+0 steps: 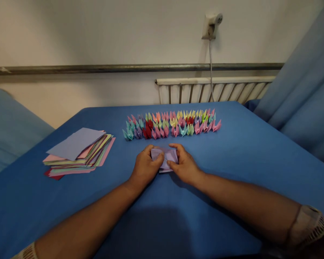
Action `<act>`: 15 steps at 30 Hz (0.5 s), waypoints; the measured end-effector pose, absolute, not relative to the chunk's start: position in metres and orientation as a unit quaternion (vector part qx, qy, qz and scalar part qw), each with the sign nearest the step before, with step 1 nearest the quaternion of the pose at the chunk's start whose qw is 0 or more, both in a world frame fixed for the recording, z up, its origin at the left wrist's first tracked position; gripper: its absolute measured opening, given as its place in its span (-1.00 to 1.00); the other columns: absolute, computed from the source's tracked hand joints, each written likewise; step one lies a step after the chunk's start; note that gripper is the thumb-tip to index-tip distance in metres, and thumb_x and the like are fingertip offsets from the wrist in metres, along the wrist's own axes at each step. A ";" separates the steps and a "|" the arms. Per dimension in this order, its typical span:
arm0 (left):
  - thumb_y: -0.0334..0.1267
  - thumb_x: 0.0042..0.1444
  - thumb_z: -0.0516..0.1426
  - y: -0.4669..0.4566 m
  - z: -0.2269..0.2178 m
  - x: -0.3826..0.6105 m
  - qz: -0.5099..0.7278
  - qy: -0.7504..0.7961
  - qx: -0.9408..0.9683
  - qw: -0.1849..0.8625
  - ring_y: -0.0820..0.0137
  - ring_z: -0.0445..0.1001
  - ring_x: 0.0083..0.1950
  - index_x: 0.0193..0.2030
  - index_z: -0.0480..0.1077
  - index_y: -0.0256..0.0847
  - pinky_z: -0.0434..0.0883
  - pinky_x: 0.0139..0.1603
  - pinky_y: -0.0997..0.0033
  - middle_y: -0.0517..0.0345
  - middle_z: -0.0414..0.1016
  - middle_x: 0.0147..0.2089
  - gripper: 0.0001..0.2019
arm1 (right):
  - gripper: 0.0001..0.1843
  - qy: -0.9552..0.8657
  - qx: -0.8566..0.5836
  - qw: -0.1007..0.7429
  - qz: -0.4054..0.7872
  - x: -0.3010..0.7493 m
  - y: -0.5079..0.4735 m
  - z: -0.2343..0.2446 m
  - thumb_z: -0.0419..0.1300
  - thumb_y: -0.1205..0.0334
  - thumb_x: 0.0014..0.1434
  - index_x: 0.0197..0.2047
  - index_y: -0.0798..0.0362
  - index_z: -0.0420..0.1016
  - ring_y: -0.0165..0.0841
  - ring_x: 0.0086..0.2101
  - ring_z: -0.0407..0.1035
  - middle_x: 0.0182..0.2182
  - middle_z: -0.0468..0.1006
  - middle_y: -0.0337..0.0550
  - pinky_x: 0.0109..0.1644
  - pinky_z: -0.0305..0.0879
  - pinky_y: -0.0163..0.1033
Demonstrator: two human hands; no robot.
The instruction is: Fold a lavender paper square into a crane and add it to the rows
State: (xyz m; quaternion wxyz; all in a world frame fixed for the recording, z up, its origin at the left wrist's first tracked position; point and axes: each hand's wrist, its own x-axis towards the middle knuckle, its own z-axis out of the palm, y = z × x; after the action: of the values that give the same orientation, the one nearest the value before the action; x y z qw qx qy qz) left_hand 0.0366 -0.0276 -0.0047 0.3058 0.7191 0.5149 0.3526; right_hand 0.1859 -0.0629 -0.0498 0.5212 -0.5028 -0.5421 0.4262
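Note:
A partly folded sheet of lilac origami paper [171, 155] is held between both hands over the middle of the table. My left hand [148, 162] grips its left side, thumb on top and fingers hidden beneath or behind. My right hand [187, 164] pinches the right side, its thumb pressing on the near part and its index finger at the far corner. Just beyond the hands, several folded paper cranes [175, 130] in many colours stand in close rows.
To the left lies an uneven stack of coloured paper squares [77, 144], a lilac one on top. A blue cloth [97, 212] covers the table. Behind it are a wall rail [110, 69], a radiator [194, 92] and a plugged-in cord [211, 54]. Blue curtains [302, 82] hang at both sides.

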 end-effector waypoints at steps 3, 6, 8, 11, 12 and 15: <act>-0.18 0.01 0.16 -0.026 -0.006 0.036 0.357 0.525 0.698 0.331 0.36 0.45 -0.43 -0.30 0.42 -0.22 0.33 -0.40 0.42 0.22 0.49 -0.43 -0.83 | -0.50 -0.553 -0.490 0.538 0.406 0.189 -0.058 -0.052 0.12 0.41 0.06 0.09 -0.09 0.31 -0.37 -0.31 0.41 -0.26 0.52 -0.25 -0.22 0.34 -0.25; -0.20 -0.04 0.19 -0.024 -0.005 0.036 0.360 0.524 0.678 0.368 0.34 0.47 -0.38 -0.30 0.44 -0.23 0.35 -0.37 0.41 0.18 0.53 -0.36 -0.82 | -0.60 -0.567 -0.495 0.529 0.391 0.193 -0.056 -0.049 0.09 0.43 0.03 -0.05 -0.05 0.43 -0.39 -0.34 0.40 -0.29 0.53 -0.27 -0.26 0.31 -0.29; -0.22 -0.06 0.20 -0.024 -0.004 0.036 0.373 0.514 0.670 0.384 0.34 0.49 -0.33 -0.29 0.47 -0.22 0.37 -0.31 0.41 0.16 0.56 -0.31 -0.82 | -0.63 -0.569 -0.499 0.520 0.395 0.195 -0.057 -0.046 0.08 0.42 0.02 -0.10 -0.03 0.47 -0.39 -0.37 0.38 -0.34 0.53 -0.28 -0.29 0.30 -0.30; -0.28 -0.08 0.20 -0.023 -0.004 0.034 0.420 0.497 0.644 0.402 0.32 0.50 -0.22 -0.32 0.49 -0.22 0.39 -0.18 0.39 0.14 0.57 -0.24 -0.86 | -0.62 -0.561 -0.483 0.531 0.414 0.196 -0.057 -0.042 0.08 0.41 0.02 -0.10 -0.03 0.50 -0.39 -0.35 0.40 -0.32 0.55 -0.27 -0.25 0.31 -0.28; -0.31 -0.10 0.20 -0.022 -0.005 0.033 0.438 0.489 0.629 0.417 0.32 0.50 -0.19 -0.35 0.49 -0.21 0.39 -0.15 0.38 0.13 0.57 -0.22 -0.88 | -0.62 -0.558 -0.473 0.537 0.420 0.196 -0.056 -0.041 0.08 0.42 0.02 -0.11 -0.03 0.51 -0.38 -0.32 0.41 -0.30 0.55 -0.26 -0.22 0.32 -0.27; -0.35 -0.13 0.21 -0.021 -0.005 0.030 0.464 0.456 0.586 0.483 0.31 0.50 -0.13 -0.41 0.46 -0.22 0.38 -0.09 0.37 0.12 0.57 -0.18 -0.92 | -0.66 -0.560 -0.447 0.557 0.421 0.199 -0.054 -0.039 0.09 0.41 0.02 -0.15 -0.02 0.54 -0.35 -0.23 0.43 -0.22 0.56 -0.21 -0.11 0.31 -0.22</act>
State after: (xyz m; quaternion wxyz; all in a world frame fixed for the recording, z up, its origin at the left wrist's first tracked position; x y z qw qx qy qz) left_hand 0.0299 -0.0205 -0.0050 0.4829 0.5860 0.4563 0.4638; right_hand 0.1994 -0.0542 -0.0390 0.5566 -0.4471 -0.5598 0.4206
